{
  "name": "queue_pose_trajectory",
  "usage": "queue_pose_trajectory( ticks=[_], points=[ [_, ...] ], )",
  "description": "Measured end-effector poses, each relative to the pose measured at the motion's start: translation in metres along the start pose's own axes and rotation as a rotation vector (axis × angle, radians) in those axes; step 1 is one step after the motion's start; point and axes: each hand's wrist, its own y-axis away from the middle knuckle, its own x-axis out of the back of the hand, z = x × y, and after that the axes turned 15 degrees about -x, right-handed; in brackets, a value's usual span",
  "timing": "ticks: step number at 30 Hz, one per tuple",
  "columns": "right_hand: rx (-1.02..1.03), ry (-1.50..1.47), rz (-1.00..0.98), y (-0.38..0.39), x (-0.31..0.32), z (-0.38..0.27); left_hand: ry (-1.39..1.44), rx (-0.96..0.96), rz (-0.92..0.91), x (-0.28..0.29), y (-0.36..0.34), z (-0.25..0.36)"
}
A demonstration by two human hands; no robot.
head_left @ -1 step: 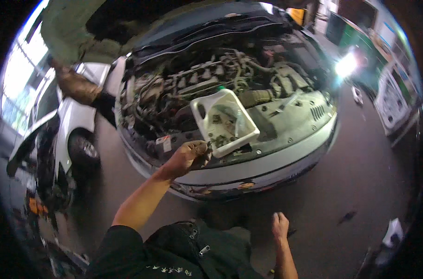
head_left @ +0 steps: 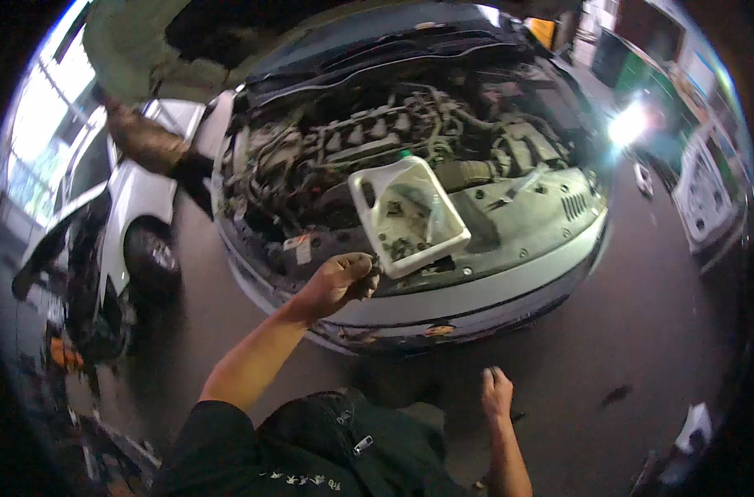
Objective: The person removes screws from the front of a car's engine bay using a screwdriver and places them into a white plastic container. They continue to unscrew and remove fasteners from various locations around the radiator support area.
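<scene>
My left hand [head_left: 342, 283] is closed in a pinch at the front edge of the engine bay, beside the near left corner of a cut-open white plastic jug [head_left: 449, 242]. A small dark thing seems to be between its fingertips, too small to name. Inside the jug lie several small dark metal parts [head_left: 400, 246], like bolts or clips. Lower and to the right, my right hand [head_left: 498, 394] hangs in front of the bumper with its fingers curled together. What it holds, if anything, is hidden.
The jug rests on the front panel of a car with its hood up, next to the exposed engine [head_left: 364, 137]. A bright work lamp [head_left: 627, 126] shines at the right, near a loose door panel [head_left: 708, 186]. Another car [head_left: 137, 199], white, stands left.
The car and jug sit slightly further right in the picture. My right hand is a little higher. My left hand keeps its pinch beside the jug.
</scene>
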Motion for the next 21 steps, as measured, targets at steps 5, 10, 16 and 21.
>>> queue_pose_trajectory(
  ticks=[5, 10, 16, 21],
  points=[
    [0.244, -0.051, -0.423, -0.005, -0.095, -0.133, 0.041, 0.055, 0.147, 0.037, 0.081, -0.048],
    [0.525, -0.076, -0.525, 0.049, -0.195, -0.192, -0.165, 0.163, 0.35, 0.07, 0.147, -0.099],
    [0.202, 0.0, -0.665, 0.065, -0.285, -0.199, -0.277, 0.307, 0.03, 0.186, 0.167, -0.099],
    [0.014, -0.023, -0.597, 0.078, -0.365, -0.214, -0.327, 0.272, 0.01, 0.26, 0.18, -0.083]
  ],
)
